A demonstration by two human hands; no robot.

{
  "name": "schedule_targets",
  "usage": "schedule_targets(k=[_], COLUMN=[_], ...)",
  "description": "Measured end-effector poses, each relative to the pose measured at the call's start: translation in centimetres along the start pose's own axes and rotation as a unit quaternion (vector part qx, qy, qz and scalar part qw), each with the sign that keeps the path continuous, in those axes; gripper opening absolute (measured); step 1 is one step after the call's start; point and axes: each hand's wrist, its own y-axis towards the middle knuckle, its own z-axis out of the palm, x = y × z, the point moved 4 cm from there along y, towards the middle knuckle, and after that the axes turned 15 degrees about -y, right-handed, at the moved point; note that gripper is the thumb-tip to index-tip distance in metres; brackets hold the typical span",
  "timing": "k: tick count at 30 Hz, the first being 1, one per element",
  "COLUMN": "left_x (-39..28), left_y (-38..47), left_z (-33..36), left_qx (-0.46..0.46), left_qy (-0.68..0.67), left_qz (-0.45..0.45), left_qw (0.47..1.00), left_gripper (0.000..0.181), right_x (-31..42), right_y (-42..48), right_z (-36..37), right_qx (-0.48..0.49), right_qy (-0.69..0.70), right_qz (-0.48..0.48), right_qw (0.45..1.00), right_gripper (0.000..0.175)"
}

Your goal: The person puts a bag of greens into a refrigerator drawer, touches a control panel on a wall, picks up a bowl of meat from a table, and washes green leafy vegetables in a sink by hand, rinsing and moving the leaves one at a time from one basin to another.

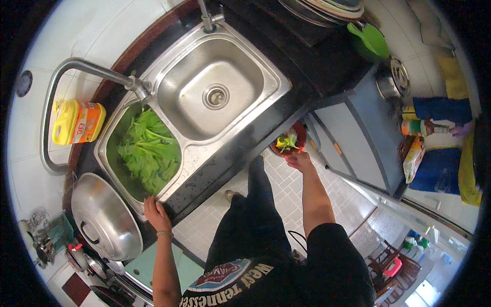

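My left hand rests on the front rim of the steel double sink, near the corner of the left basin. In that basin lies a large heap of leafy greens. The right basin has only small scraps around its drain. Low on the right, my right hand is at the edge of a reddish bin, where yellow and green leaves show. Whether the fingers hold leaves or the bin's rim cannot be told.
A curved steel faucet arches over the left basin beside a yellow detergent jug. A large domed metal lid stands left of the sink. Grey cabinets flank the bin; stacked dishes lie at the top.
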Motion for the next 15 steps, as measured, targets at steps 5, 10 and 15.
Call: schedule_targets(k=[5,10,15], left_x=[0.0,-0.1,-0.6], left_y=[0.0,-0.1,0.0], left_z=[0.1,-0.1,-0.5], left_qx=[-0.005,-0.019,-0.042], left_qy=[0.021,0.025,0.025], left_qz=[-0.002,-0.026,-0.038], left_qw=[1.0,0.999,0.998], left_gripper=[0.027,0.028,0.027], right_x=[2.5,6.6,16.0], right_y=[-3.7,-11.5,-16.6], right_z=[-0.5,2.8,6.5], right_qx=[-0.063,-0.074,-0.06], right_qy=[-0.097,-0.088,-0.122], right_qz=[-0.079,-0.147,-0.288], right_qw=[0.99,0.982,0.948], right_gripper=[0.021,0.019,0.018])
